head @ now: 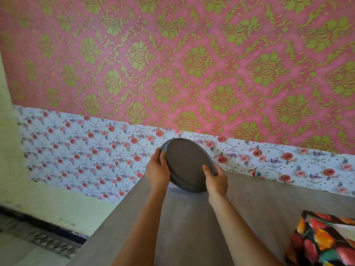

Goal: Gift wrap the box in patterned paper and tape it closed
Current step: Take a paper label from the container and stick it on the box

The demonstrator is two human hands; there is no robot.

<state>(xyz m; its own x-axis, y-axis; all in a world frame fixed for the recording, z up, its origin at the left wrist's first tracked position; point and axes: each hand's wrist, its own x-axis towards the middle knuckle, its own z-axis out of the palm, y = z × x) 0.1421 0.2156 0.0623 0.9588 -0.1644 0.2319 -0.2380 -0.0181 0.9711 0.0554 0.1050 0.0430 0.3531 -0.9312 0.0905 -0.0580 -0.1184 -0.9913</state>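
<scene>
Where the grey tabletop ends at a floral band under pink damask wallpaper, your left grip and right grip clasp the tilted round grey box.

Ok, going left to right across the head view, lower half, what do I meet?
Left hand → round grey box, gripped at its rim by both hands → right hand → colourful cloth at the lower right. The floral paper spans the width behind them, so it is left out.

head view | looks forward and down | close over table | faces patterned wall
</scene>
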